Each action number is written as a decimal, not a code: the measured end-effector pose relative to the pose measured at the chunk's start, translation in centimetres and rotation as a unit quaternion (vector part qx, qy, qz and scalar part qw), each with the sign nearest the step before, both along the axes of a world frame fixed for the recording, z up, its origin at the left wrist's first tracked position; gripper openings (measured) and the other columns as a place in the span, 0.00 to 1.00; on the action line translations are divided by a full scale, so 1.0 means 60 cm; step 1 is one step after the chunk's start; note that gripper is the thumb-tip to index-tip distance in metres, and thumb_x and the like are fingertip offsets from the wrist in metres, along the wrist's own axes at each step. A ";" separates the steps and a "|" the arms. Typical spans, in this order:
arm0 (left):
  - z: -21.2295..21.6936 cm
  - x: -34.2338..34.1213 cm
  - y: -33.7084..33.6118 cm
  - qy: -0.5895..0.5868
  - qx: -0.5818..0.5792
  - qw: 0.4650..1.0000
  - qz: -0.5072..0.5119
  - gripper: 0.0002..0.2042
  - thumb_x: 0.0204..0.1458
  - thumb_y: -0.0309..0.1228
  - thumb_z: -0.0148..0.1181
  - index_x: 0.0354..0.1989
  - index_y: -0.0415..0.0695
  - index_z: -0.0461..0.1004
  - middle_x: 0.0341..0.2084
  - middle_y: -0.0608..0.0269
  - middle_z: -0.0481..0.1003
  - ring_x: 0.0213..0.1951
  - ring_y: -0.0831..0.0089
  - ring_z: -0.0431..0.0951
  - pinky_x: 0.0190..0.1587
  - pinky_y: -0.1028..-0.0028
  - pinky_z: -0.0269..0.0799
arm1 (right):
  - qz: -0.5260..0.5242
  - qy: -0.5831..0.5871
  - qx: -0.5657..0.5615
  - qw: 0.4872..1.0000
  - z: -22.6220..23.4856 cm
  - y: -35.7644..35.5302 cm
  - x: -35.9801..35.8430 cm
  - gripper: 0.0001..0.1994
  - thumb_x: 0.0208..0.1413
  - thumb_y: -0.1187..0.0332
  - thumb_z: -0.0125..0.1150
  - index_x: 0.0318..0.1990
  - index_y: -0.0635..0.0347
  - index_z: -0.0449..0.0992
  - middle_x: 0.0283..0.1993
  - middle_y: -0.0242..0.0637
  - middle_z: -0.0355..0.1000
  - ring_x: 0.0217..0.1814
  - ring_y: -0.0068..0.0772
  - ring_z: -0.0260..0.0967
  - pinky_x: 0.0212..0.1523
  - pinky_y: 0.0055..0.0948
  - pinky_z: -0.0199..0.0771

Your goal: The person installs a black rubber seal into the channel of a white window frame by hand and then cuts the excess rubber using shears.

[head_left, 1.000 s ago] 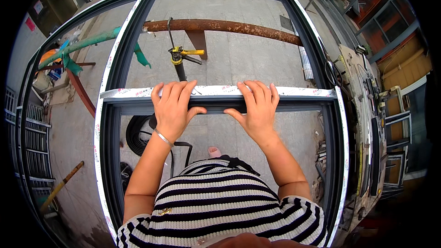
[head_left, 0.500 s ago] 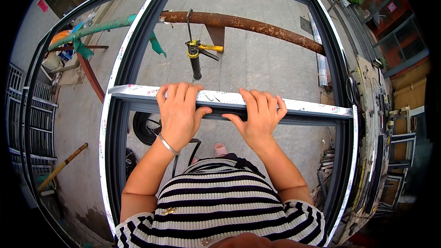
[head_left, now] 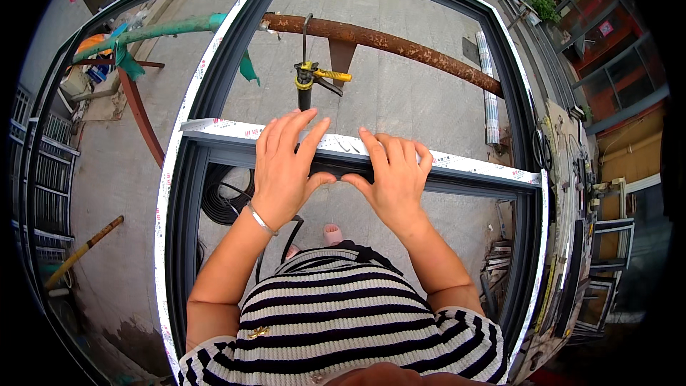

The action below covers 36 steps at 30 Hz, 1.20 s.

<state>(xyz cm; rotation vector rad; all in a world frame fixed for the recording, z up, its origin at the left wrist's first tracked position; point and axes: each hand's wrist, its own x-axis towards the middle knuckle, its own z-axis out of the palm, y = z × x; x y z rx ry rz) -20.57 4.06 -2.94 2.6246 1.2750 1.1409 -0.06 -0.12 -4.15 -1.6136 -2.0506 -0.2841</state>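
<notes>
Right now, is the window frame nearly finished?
Partly. The frame is joined up, with white film along its sides and crossbar. Both hands, left and right, press flat on the crossbar's middle. No glass is in yet.

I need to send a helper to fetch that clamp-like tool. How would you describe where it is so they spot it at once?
Find the long rusty pipe lying across the concrete behind the dark window frame. The clamp tool stands just in front of it, beyond the left hand. It alone has a yellow handle and a thin upright metal rod.
</notes>
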 end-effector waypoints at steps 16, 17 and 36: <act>-0.098 -0.044 -0.057 -0.152 -0.075 0.985 0.023 0.16 0.45 0.22 0.74 0.40 0.36 0.73 0.36 0.49 0.74 0.37 0.51 0.77 0.40 0.63 0.74 | 0.094 0.030 0.218 0.971 -0.060 0.019 0.022 0.15 0.37 0.60 0.81 0.30 0.47 0.78 0.51 0.30 0.77 0.58 0.36 0.76 0.57 0.38 0.55; -0.096 -0.046 -0.068 -0.146 -0.087 0.985 0.019 0.16 0.45 0.21 0.74 0.40 0.36 0.73 0.36 0.49 0.74 0.37 0.51 0.77 0.39 0.63 0.74 | 0.096 0.032 0.218 0.971 -0.060 0.019 0.020 0.15 0.36 0.60 0.81 0.30 0.47 0.78 0.51 0.30 0.77 0.58 0.36 0.75 0.57 0.37 0.55; -0.067 -0.027 -0.029 -0.125 0.019 0.990 0.057 0.14 0.40 0.27 0.78 0.36 0.41 0.81 0.31 0.61 0.74 0.33 0.62 0.76 0.32 0.68 0.72 | 0.088 0.024 0.225 0.970 -0.059 0.014 0.020 0.15 0.37 0.59 0.80 0.30 0.48 0.79 0.51 0.31 0.77 0.59 0.39 0.75 0.58 0.39 0.56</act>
